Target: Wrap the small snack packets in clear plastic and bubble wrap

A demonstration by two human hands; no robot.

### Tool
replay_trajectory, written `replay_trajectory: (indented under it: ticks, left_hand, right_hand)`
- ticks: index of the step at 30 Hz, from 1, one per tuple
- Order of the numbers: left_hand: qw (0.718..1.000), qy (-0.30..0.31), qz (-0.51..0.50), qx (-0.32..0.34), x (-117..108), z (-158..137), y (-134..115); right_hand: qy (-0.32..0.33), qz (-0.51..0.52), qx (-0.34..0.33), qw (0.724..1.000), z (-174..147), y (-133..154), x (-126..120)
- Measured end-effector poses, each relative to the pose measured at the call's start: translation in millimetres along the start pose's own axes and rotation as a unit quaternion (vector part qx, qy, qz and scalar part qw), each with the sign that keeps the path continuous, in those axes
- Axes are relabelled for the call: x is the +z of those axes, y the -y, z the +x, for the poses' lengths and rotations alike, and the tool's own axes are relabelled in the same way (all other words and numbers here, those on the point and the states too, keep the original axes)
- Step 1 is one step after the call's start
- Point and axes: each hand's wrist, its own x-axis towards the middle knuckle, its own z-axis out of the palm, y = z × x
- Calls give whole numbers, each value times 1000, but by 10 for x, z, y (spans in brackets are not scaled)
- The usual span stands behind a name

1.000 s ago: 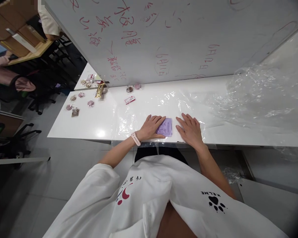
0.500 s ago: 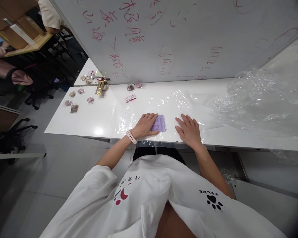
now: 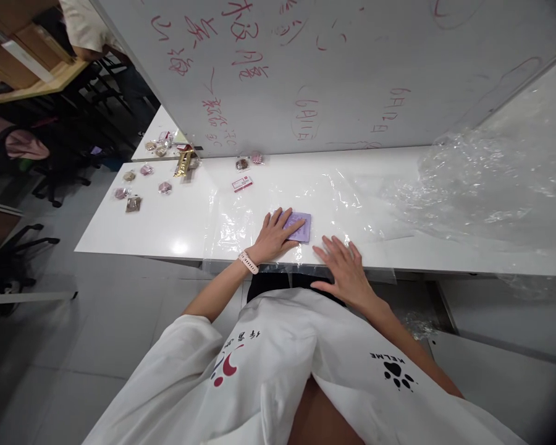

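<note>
A flat purple square packet point(image 3: 304, 231) lies on a sheet of clear plastic film point(image 3: 231, 216) spread over the white table. My left hand point(image 3: 273, 238) rests on the packet's left part with its fingers stretched out, one of them across the top. To the right of the packet, my right hand point(image 3: 345, 269) is at the table's front edge, over the film, fingers spread and holding nothing. Whether its fingertips touch the film I cannot tell.
Crumpled clear plastic point(image 3: 482, 198) covers the table's right side. Small wrapped pieces point(image 3: 133, 204), a gold wrapper point(image 3: 182, 164) and a red-and-white card point(image 3: 241, 183) lie to the left and back. A whiteboard point(image 3: 324, 74) stands behind. Another person's sleeve point(image 3: 86, 28) shows at upper left.
My right hand has come back toward the table's front edge and slightly left. My left hand's fingers have spread apart on the purple packet, which looks flatter and straighter.
</note>
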Motion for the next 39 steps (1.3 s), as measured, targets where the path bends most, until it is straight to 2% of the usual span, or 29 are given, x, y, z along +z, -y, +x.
replay_trajectory:
  ticks: [2,4,6,9,13,16,18,20,22,24,29,32,35,39]
  left_hand:
    - [1000,0,-7,-4,3,44,19]
    - [1000,3,-8,-5,-14,79,15]
    - [1000,16,-14,-4,-59,89,7]
    - [997,57,-49,2,-156,81,37]
    - [988,119,-91,32,-244,118,166]
    - [982,152,-100,46,-253,160,243]
    - [982,151,-100,53,-241,164,261]
    - [984,136,-94,59,-223,147,261]
    - [987,120,-84,60,-206,121,258]
    - [989,109,-75,58,-189,94,257]
    - [996,74,-27,51,-126,11,166]
    - [998,45,22,32,-83,-63,21]
    - [998,27,58,15,-66,-123,-83]
    - [997,27,67,19,-90,-154,-33]
  right_hand:
    - [0,-17,-35,999,-68,107,30]
    - [-28,-26,-37,999,-59,165,70]
    - [-58,-28,-38,997,20,179,71]
    - [-65,-35,-62,995,235,133,-51]
    - [-19,-86,-89,992,602,12,-306]
    - [20,-139,-68,988,847,-18,-392]
    - [38,-145,-64,987,951,7,-384]
    - [65,-118,-100,986,977,21,-359]
    - [99,-88,-144,981,904,-28,-354]
    - [117,-92,-142,979,723,-161,-386]
    - [96,-187,21,977,1,-530,-506]
    - [89,-186,59,977,-313,-515,-503]
    - [113,-168,57,978,-419,-420,-492]
    - [168,-164,20,972,-372,-372,-613]
